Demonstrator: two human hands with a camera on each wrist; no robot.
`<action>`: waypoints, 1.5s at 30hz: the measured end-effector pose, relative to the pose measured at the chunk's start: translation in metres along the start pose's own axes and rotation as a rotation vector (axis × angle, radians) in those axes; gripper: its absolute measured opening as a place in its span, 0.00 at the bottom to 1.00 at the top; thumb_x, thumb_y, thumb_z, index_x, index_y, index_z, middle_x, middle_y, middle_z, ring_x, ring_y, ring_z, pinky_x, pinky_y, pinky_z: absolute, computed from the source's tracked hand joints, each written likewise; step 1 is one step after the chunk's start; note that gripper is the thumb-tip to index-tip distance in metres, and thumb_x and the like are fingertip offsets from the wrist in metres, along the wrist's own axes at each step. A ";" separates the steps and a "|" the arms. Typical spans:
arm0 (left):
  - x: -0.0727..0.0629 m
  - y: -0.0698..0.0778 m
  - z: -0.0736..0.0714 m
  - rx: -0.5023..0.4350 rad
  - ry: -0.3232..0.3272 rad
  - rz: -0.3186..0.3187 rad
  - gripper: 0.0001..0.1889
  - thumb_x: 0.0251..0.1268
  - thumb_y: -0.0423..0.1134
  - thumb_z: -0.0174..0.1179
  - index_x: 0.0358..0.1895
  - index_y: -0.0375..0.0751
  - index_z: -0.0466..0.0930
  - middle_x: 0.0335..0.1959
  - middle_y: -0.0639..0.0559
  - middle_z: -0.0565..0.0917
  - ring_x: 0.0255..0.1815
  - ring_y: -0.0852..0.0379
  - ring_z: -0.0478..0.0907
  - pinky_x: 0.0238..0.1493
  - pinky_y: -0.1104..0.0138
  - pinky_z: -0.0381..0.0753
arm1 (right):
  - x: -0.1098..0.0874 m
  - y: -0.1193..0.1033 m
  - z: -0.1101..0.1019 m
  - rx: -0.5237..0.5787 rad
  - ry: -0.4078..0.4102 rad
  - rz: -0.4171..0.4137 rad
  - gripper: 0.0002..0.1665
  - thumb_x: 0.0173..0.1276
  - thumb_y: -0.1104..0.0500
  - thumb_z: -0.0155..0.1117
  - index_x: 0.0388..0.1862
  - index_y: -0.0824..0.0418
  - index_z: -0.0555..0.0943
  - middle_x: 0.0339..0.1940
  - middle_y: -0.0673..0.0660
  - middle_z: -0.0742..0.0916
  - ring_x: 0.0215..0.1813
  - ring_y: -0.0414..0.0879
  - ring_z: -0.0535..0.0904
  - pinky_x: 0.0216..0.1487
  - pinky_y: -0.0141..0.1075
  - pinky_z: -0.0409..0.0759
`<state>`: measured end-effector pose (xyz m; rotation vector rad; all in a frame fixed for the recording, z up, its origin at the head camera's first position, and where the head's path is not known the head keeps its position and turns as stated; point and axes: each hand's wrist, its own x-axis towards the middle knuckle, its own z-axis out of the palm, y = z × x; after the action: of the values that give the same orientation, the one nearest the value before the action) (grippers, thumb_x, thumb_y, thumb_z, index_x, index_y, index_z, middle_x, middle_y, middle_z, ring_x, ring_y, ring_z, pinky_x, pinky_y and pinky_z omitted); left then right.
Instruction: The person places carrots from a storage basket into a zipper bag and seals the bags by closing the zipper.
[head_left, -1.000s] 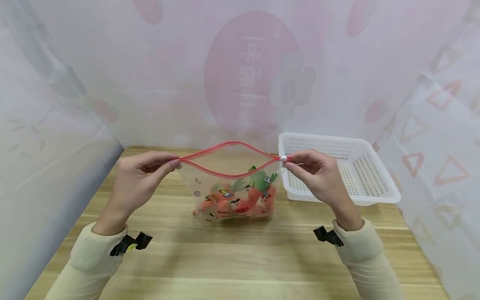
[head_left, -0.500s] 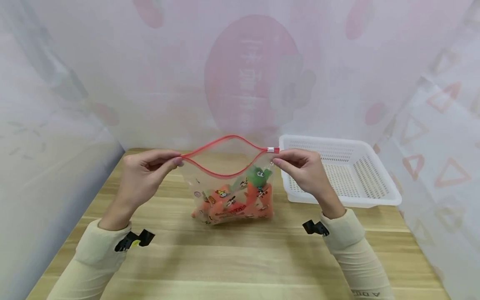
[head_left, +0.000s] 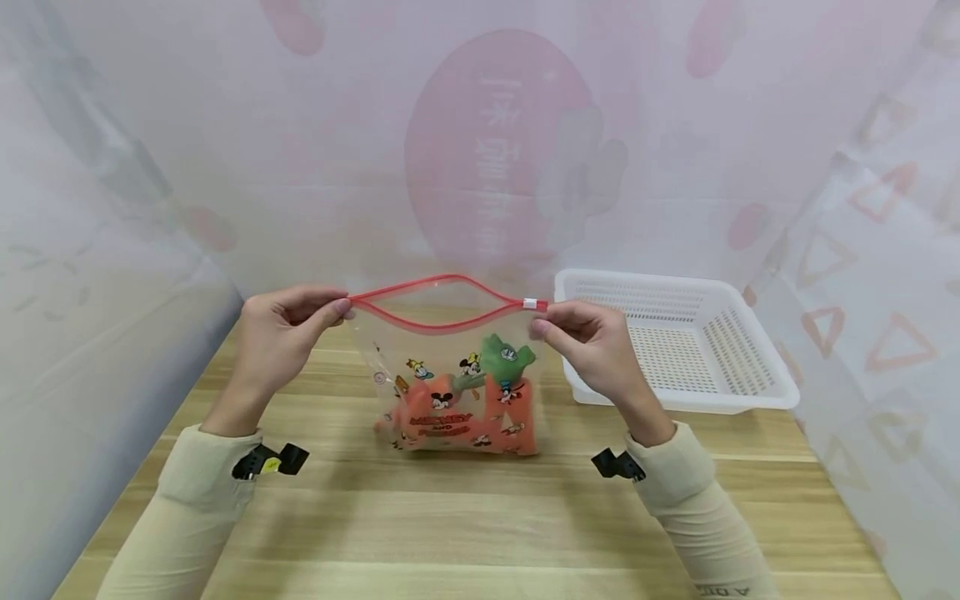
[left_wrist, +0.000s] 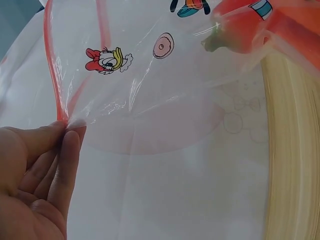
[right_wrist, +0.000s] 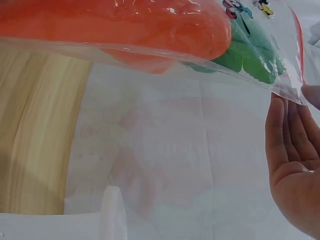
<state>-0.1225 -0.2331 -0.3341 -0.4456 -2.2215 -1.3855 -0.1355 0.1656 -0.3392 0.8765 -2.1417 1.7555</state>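
Observation:
A clear zip bag [head_left: 442,350] with a red zip edge and cartoon prints stands upright on the table, its mouth parted. My left hand [head_left: 281,346] pinches the top left corner of the bag between thumb and fingers. At the opposite corner, just beyond the white slider [head_left: 530,304], my right hand [head_left: 600,346] pinches the bag. Inside lie orange and red vegetable-shaped pieces. One is a carrot [right_wrist: 165,25] with a green leafy top [right_wrist: 250,52]; another is a red pepper [left_wrist: 237,27] with a green stem.
A white perforated plastic basket [head_left: 675,354] sits at the back right of the wooden table [head_left: 480,533], close to my right hand. Pale printed sheets [head_left: 337,167] enclose the table at the back and both sides.
My right hand has moved left with its corner of the bag, then both hands have shifted slightly left. The bag now stands more upright, its front and contents showing more fully.

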 end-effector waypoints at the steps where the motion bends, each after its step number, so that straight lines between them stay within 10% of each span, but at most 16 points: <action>1: 0.000 -0.001 0.000 -0.002 -0.001 -0.008 0.07 0.70 0.33 0.69 0.48 0.39 0.92 0.35 0.55 0.94 0.37 0.65 0.91 0.39 0.78 0.86 | 0.000 0.000 0.002 0.001 0.003 0.000 0.04 0.70 0.69 0.71 0.42 0.69 0.89 0.37 0.51 0.93 0.39 0.42 0.91 0.44 0.34 0.90; 9: 0.000 0.005 -0.004 0.123 -0.030 -0.004 0.10 0.71 0.37 0.69 0.51 0.40 0.92 0.41 0.39 0.93 0.36 0.81 0.85 0.38 0.83 0.81 | 0.002 0.000 0.010 -0.050 0.051 -0.048 0.05 0.70 0.68 0.72 0.42 0.67 0.91 0.34 0.64 0.93 0.37 0.41 0.90 0.40 0.31 0.88; 14: 0.011 0.040 -0.010 0.278 -0.026 0.082 0.09 0.71 0.37 0.68 0.50 0.41 0.92 0.41 0.42 0.94 0.36 0.81 0.85 0.41 0.88 0.78 | 0.003 0.001 0.011 -0.093 0.095 -0.081 0.07 0.69 0.67 0.73 0.44 0.68 0.91 0.34 0.64 0.93 0.37 0.39 0.90 0.33 0.25 0.82; 19: 0.031 0.094 0.002 0.347 -0.272 0.093 0.10 0.73 0.38 0.66 0.51 0.41 0.92 0.45 0.45 0.94 0.43 0.53 0.92 0.48 0.66 0.90 | 0.004 0.003 0.010 -0.085 0.128 -0.108 0.07 0.68 0.70 0.73 0.44 0.67 0.91 0.35 0.66 0.92 0.37 0.38 0.90 0.37 0.25 0.85; 28: 0.071 0.154 0.053 0.311 -0.585 0.170 0.12 0.72 0.38 0.66 0.52 0.37 0.90 0.46 0.47 0.93 0.47 0.55 0.92 0.53 0.61 0.91 | 0.005 0.002 0.013 -0.069 0.109 -0.115 0.08 0.68 0.70 0.72 0.45 0.67 0.91 0.36 0.66 0.93 0.38 0.39 0.91 0.40 0.29 0.88; 37: 0.101 0.162 0.092 0.281 -0.836 0.249 0.12 0.75 0.38 0.62 0.52 0.38 0.90 0.46 0.49 0.93 0.49 0.57 0.91 0.56 0.64 0.88 | 0.004 0.001 0.013 -0.071 0.109 -0.098 0.08 0.69 0.70 0.72 0.46 0.67 0.91 0.36 0.67 0.92 0.38 0.39 0.91 0.38 0.26 0.86; 45: 0.109 0.156 0.112 0.305 -0.916 0.242 0.11 0.72 0.34 0.63 0.51 0.35 0.90 0.47 0.46 0.92 0.51 0.55 0.90 0.58 0.64 0.88 | 0.004 -0.001 0.013 -0.061 0.108 -0.099 0.08 0.69 0.70 0.71 0.46 0.67 0.91 0.36 0.67 0.92 0.37 0.38 0.90 0.36 0.25 0.84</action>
<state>-0.1597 -0.0624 -0.1992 -1.3901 -2.8625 -0.7426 -0.1354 0.1520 -0.3394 0.8373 -2.0366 1.6417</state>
